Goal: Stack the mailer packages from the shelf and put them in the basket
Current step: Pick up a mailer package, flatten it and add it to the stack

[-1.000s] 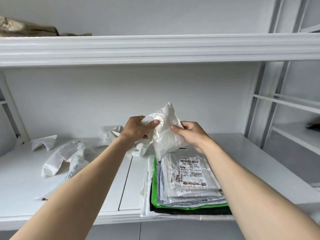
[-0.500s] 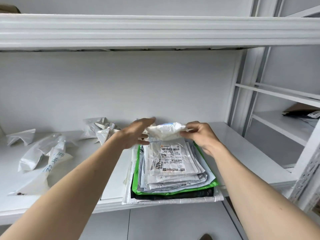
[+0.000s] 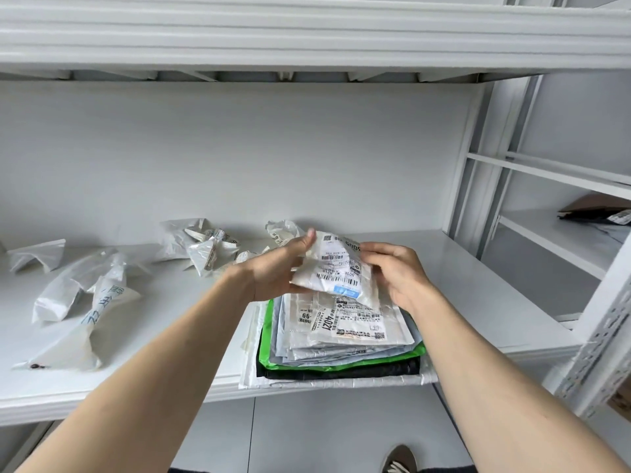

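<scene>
Small white mailer held just above stack at shelf front edge. Left hand and right hand fingers clamped on opposite edges. Judged light, soft, crinkly, slippery film; best gripped at side edges, label up. Loose mailers left of stack.

The stack of mailers is partly covered at its far end by the white mailer and both hands. Print on the labels is too small to read. At the right edge, a dark parcel is cut off.
</scene>
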The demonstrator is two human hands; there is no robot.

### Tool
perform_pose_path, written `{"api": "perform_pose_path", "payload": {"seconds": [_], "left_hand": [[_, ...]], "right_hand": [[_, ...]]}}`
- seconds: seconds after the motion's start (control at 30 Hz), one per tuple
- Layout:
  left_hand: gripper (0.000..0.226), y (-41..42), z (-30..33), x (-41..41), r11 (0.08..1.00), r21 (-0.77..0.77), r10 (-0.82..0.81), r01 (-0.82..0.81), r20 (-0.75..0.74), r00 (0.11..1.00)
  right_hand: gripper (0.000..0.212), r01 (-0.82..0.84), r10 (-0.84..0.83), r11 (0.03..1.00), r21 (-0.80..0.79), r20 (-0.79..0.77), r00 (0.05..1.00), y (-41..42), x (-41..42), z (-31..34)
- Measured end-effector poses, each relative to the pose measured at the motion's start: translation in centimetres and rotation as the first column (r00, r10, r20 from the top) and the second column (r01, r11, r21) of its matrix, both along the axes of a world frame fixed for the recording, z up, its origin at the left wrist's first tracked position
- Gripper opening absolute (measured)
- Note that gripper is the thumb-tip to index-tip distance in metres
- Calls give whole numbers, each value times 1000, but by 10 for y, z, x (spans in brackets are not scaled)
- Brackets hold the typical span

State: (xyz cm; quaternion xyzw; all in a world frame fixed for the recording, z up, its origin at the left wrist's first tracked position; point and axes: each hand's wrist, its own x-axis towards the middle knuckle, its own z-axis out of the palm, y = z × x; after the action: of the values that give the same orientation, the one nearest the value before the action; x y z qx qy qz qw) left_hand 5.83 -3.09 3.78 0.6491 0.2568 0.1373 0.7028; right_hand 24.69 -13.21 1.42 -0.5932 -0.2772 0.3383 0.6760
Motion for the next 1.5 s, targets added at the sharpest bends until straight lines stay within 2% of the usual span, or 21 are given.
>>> {"api": "perform_pose_path", "payload": {"seconds": [0.1, 0.17, 0.23, 0.33, 0.43, 0.57, 0.73, 0.87, 0.97, 1.13, 1.27, 1.33, 1.4, 1.5], "left_hand": [[48, 7, -2, 9, 973, 46, 227, -226, -14, 974], [40, 8, -7, 15, 921, 272, 313, -281, -85, 946], [45, 13, -14, 21, 824, 520, 361, -224, -177, 916], [57, 6, -16, 27, 705, 708, 316, 33, -356, 880], [71, 2, -22, 32, 617, 769, 317, 168, -439, 841], [62, 6, -28, 36, 615, 769, 337, 177, -459, 822], [59, 10, -33, 39, 499, 814, 389, 298, -518, 762], [51, 14, -37, 42, 551, 774, 353, 311, -555, 753], [33, 20, -24, 41, 582, 768, 295, 267, -505, 811], [28, 38, 2, 35, 620, 784, 351, 14, -293, 889], [26, 47, -8, 33, 655, 755, 380, -40, -282, 881], [30, 47, -16, 33, 689, 723, 367, -61, -274, 889], [46, 46, -22, 32, 718, 692, 348, -78, -259, 901], [56, 45, -22, 30, 665, 745, 356, -55, -251, 900]], "right_hand": [[19, 52, -44, 998, 35, -180, 983, -3, 5, 3], [21, 75, -63, 996, 47, -225, 972, -8, 12, 5], [23, 117, -97, 991, 62, -262, 960, -12, 19, 5], [24, 163, -138, 984, 68, -280, 950, -17, 28, 5], [26, 161, -142, 985, 60, -241, 960, -22, 31, 4], [26, 137, -118, 988, 66, -231, 966, -25, 30, 7], [26, 124, -101, 989, 82, -242, 965, -23, 28, 10], [27, 98, -78, 992, 75, -236, 969, -22, 26, 10], [27, 81, -66, 995, 61, -227, 972, -20, 27, 12], [26, 69, -58, 996, 50, -182, 981, -15, 26, 15], [24, 24, -21, 1000, 14, -140, 990, -12, 20, 11], [24, -17, 16, 1000, -12, -100, 995, -9, 16, 6], [26, -49, 48, 999, -20, -80, 996, -5, 12, -1], [31, -84, 83, 996, -28, -18, 996, 2, 8, -10]]}}
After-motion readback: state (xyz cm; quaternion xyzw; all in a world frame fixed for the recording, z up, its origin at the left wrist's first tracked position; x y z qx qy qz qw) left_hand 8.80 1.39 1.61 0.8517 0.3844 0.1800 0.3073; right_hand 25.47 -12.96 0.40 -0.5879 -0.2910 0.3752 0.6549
